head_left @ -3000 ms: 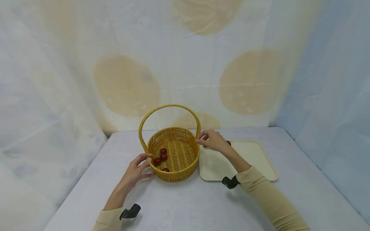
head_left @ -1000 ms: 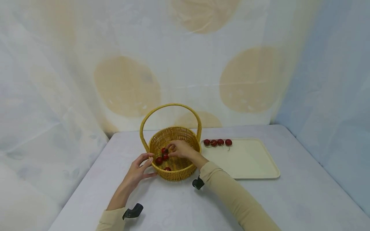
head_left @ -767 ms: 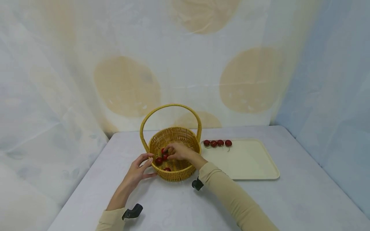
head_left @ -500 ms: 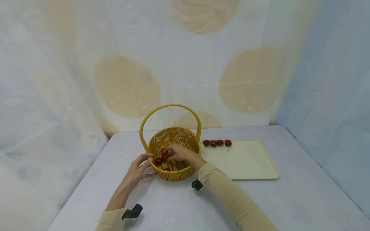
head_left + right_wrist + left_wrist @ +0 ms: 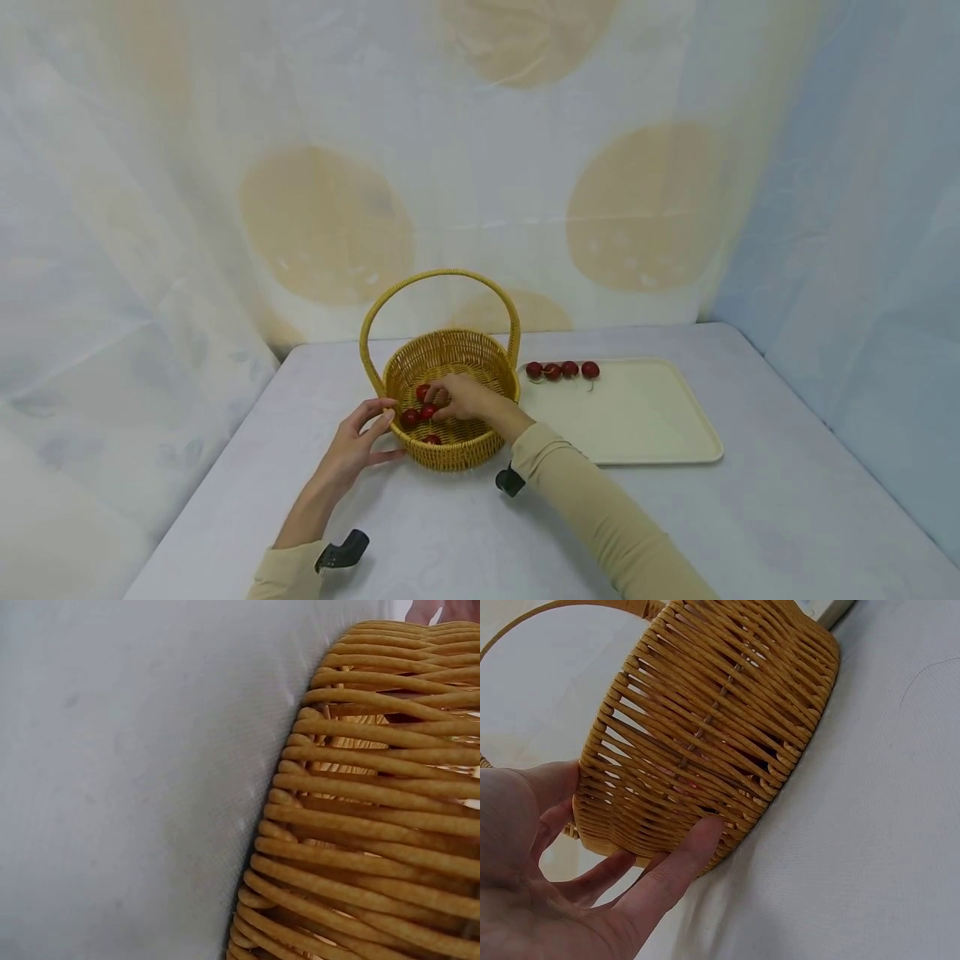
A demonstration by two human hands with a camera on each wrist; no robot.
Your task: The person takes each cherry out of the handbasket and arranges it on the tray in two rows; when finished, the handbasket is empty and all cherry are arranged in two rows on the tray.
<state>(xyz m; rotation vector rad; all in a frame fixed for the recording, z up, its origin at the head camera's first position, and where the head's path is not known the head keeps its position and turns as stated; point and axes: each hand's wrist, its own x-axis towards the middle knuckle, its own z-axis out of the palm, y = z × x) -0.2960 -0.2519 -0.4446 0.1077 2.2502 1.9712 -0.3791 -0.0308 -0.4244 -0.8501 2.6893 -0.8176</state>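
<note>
In the head view a yellow wicker basket [image 5: 450, 457] with a tall hoop handle stands on the table. My left hand [image 5: 351, 442] grips its left rim; in the left wrist view a finger [image 5: 679, 874] lies along the woven outside. My right hand [image 5: 465, 398] reaches inside, thumb and index finger pinching a red cherry [image 5: 427, 413]. Close by lie another cherry [image 5: 410, 418] on the left and a cherry [image 5: 423, 392] behind it. One more cherry [image 5: 432, 440] sits by the front wall. The right wrist view has mostly basket weave [image 5: 375, 817]; the fingertips are hidden there.
Right of the basket lies a cream rectangular tray [image 5: 637, 417]. A row of several stemmed cherries [image 5: 570, 369] lines its back left edge. The white-covered table [image 5: 450, 542] ends at a patterned cloth [image 5: 480, 167] behind, with cloth on both sides.
My right hand has come from the tray's back left corner into the basket, and its fingers have closed in on a cherry, which shifted slightly toward me. My left hand stays on the rim.
</note>
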